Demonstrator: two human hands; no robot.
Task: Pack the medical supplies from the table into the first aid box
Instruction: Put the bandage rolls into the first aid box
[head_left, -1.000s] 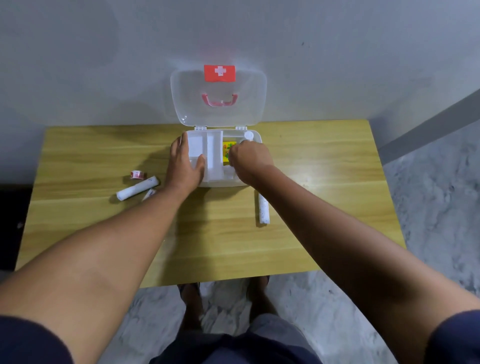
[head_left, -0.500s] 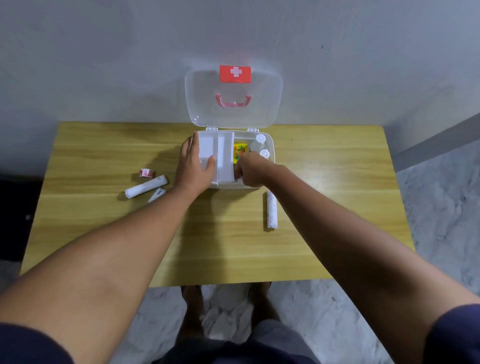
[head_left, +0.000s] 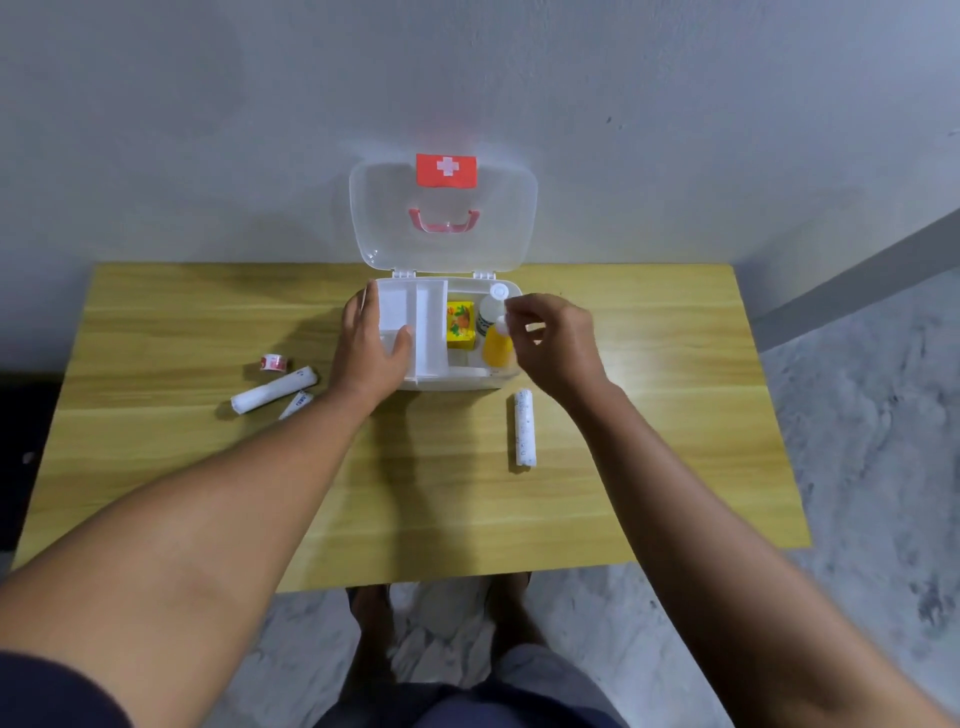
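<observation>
The white first aid box (head_left: 457, 382) sits open at the table's back, its clear lid (head_left: 493, 239) upright against the wall. Inside are a white divider tray (head_left: 428, 332), a yellow carton (head_left: 461, 327), a clear bottle with a white cap (head_left: 493, 304) and a yellow bottle (head_left: 496, 347). My left hand (head_left: 371, 348) grips the box's left side, thumb in the tray. My right hand (head_left: 558, 343) hovers over the box's right end, fingers apart, fingertips beside the yellow bottle's cap. On the table lie two white bandage rolls (head_left: 274, 397) (head_left: 524, 435), a small tape roll (head_left: 272, 362) and a small white tube (head_left: 296, 405).
The wooden table (head_left: 649, 467) stands against a grey wall. The left roll, tape and tube lie close together left of my left forearm. The other roll lies just in front of the box's right corner. Marble floor and my feet show below the near edge.
My right hand has lifted out of the box's right compartment and moved right, uncovering the yellow bottle and the clear bottle. My left hand stays on the box.
</observation>
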